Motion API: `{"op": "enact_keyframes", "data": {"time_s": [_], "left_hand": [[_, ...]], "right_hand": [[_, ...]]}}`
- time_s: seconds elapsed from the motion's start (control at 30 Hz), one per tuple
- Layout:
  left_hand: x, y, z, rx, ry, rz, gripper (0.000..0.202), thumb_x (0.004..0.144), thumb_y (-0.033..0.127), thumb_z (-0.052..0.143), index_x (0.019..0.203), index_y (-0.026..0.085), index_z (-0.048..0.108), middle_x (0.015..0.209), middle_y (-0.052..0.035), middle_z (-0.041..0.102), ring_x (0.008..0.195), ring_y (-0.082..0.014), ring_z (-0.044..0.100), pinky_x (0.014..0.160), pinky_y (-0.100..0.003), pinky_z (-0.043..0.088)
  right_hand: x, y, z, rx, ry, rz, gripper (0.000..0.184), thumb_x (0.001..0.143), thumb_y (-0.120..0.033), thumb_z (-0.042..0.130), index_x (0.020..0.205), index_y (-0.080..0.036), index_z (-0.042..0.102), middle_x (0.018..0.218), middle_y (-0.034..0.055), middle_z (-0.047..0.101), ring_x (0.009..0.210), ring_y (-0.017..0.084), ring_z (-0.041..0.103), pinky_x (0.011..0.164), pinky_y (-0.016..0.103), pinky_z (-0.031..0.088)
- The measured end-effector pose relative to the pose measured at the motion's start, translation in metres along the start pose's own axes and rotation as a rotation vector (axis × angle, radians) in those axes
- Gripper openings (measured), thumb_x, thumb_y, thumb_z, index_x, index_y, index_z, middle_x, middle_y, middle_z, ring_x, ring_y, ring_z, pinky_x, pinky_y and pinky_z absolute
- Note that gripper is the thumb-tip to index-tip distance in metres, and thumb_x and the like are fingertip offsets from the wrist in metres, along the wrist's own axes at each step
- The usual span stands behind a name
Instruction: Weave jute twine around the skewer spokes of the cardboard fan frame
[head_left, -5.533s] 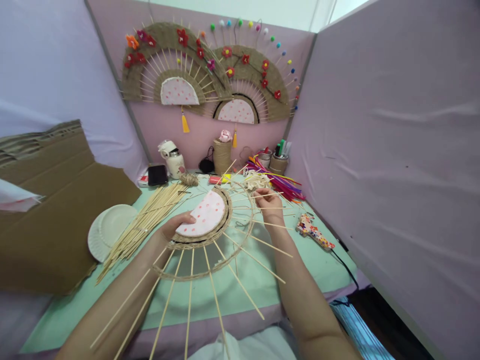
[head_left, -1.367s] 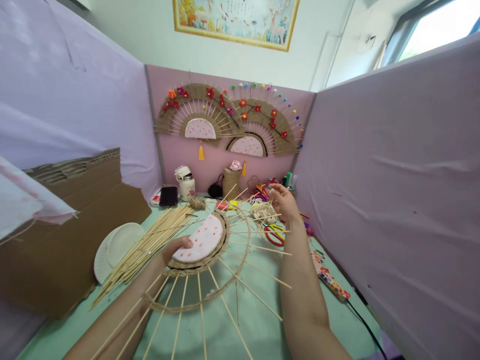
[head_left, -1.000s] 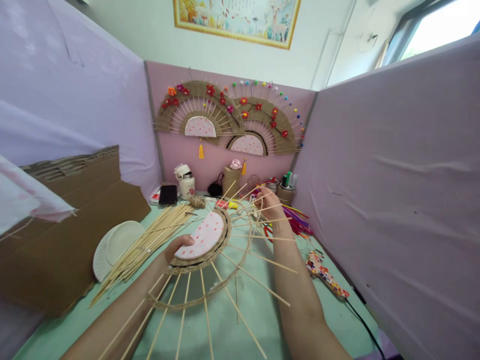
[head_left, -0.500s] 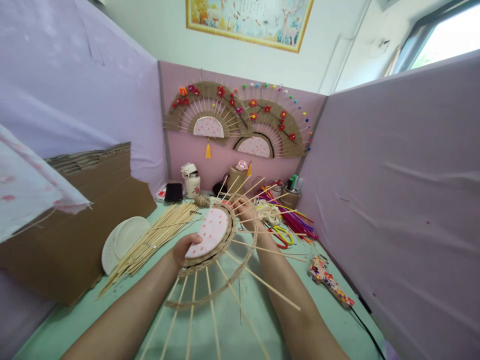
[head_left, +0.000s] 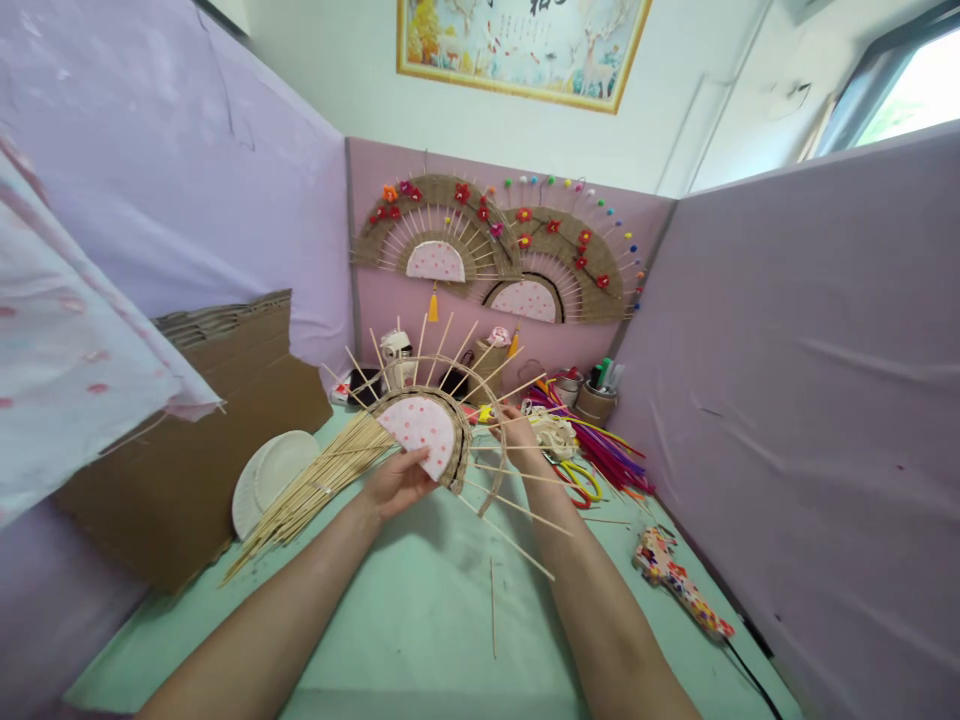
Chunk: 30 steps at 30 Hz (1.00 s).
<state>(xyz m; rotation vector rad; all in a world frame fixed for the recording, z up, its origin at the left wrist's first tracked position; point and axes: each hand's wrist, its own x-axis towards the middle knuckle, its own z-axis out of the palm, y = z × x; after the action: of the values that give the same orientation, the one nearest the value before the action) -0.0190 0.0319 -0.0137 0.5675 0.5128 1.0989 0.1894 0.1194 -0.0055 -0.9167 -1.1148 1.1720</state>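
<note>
A half-round handmade fan [head_left: 418, 424] is held up above the table, its pink-dotted white cloth centre edged with twine. Thin bamboo sticks [head_left: 451, 348] spread from its rim, crossed by an outer arc of twine [head_left: 501, 402]. My left hand [head_left: 403, 483] is closed on the lower edge of the cloth part, thumb on the front. At the fan's right side, my right hand [head_left: 512, 432] is closed at the outer twine among the sticks, which partly cover its fingers.
Bamboo sticks [head_left: 315, 490] and white paper plates [head_left: 274, 475] lie left, before cardboard [head_left: 202, 430]. Scissors [head_left: 581, 483], pipe cleaners [head_left: 600, 445] and a patterned glue gun [head_left: 679, 580] lie right. One loose stick [head_left: 493, 608] lies in front. Two finished fans [head_left: 555, 250] hang behind.
The fan has turned counterclockwise, so its sticks now point up and right instead of down and right. Both hands have moved with it, and the view has shifted slightly.
</note>
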Motion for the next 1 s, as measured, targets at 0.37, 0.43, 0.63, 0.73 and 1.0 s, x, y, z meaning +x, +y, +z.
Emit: {"op": "enact_keyframes", "data": {"time_s": [0.37, 0.43, 0.63, 0.73, 1.0], "left_hand": [[0.009, -0.013, 0.006, -0.118, 0.076, 0.175, 0.044, 0.079, 0.0, 0.058, 0.119, 0.016, 0.056, 0.097, -0.008, 0.072, 0.088, -0.0166, 0.068, 0.085, -0.031, 0.053], [0.014, -0.017, 0.01, -0.136, 0.081, 0.202, 0.044, 0.076, -0.001, 0.061, 0.116, 0.017, 0.058, 0.095, -0.0074, 0.072, 0.088, -0.0162, 0.067, 0.087, -0.031, 0.052], [0.034, -0.037, 0.039, -0.136, 0.098, 0.142, 0.032, 0.066, 0.001, 0.071, 0.093, 0.016, 0.062, 0.082, -0.0043, 0.071, 0.077, -0.0163, 0.065, 0.085, -0.039, 0.051], [0.039, -0.052, 0.053, -0.134, 0.069, 0.133, 0.033, 0.065, 0.002, 0.074, 0.092, 0.017, 0.064, 0.086, -0.0031, 0.071, 0.082, -0.0154, 0.064, 0.09, -0.041, 0.049], [0.029, -0.075, 0.057, -0.114, 0.12, 0.193, 0.027, 0.065, 0.005, 0.075, 0.089, 0.016, 0.067, 0.1, -0.0066, 0.071, 0.102, -0.0202, 0.062, 0.1, -0.045, 0.045]], "right_hand": [[-0.015, -0.103, -0.095, 0.155, 0.626, -0.236, 0.022, 0.06, -0.019, 0.067, 0.074, -0.02, 0.051, 0.058, -0.0088, 0.054, 0.054, 0.007, 0.052, 0.052, 0.018, 0.042], [-0.025, -0.122, -0.087, 0.136, 0.653, -0.324, 0.02, 0.062, -0.02, 0.067, 0.079, -0.02, 0.056, 0.064, -0.0082, 0.057, 0.058, 0.006, 0.054, 0.057, 0.017, 0.043], [-0.057, -0.142, -0.001, -0.383, 0.232, -0.672, 0.018, 0.081, -0.029, 0.059, 0.093, -0.018, 0.065, 0.09, 0.004, 0.067, 0.083, 0.016, 0.061, 0.079, 0.032, 0.049], [-0.064, -0.134, 0.031, -0.655, 0.139, -0.859, 0.028, 0.085, -0.022, 0.051, 0.11, -0.02, 0.062, 0.112, 0.0096, 0.063, 0.107, 0.022, 0.056, 0.095, 0.041, 0.043], [-0.072, -0.116, 0.049, -1.064, 0.06, -0.944, 0.046, 0.085, -0.011, 0.042, 0.127, -0.023, 0.055, 0.126, 0.0089, 0.055, 0.12, 0.024, 0.044, 0.106, 0.043, 0.031]]}}
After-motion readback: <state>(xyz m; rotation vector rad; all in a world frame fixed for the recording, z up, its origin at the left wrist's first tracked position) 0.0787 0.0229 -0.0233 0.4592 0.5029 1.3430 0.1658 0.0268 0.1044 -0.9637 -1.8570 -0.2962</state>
